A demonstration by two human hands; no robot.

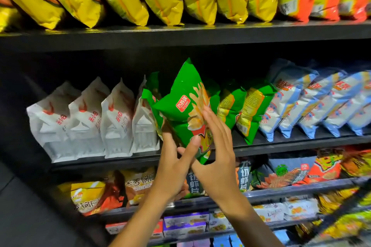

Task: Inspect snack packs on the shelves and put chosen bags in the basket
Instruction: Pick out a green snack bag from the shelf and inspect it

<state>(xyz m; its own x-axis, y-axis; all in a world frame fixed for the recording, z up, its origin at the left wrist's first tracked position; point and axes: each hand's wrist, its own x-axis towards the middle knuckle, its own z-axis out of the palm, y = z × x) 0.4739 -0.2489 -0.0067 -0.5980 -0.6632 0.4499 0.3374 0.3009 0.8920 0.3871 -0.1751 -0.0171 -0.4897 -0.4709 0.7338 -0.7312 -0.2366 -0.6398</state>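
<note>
A green bag (180, 110) is held up before the middle shelf (281, 144). The left hand (172, 168) grips its lower edge, thumb in front, fingers hidden behind; the right hand (214, 146) lies flat on its front. Lower-shelf packs are blurred.

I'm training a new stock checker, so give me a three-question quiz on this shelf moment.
1. True or false: the crinkled green foil snack bag is held by both hands.
2. Which packs stand directly left of the green bags? A) white paper-like pouches B) blue-and-white bags C) yellow bags
3. Fill in: the right hand lays straight fingers on the bag's ____.

Key: 1 true, the left hand grips its lower edge. 2 A, the white pouches. 3 front.
</note>
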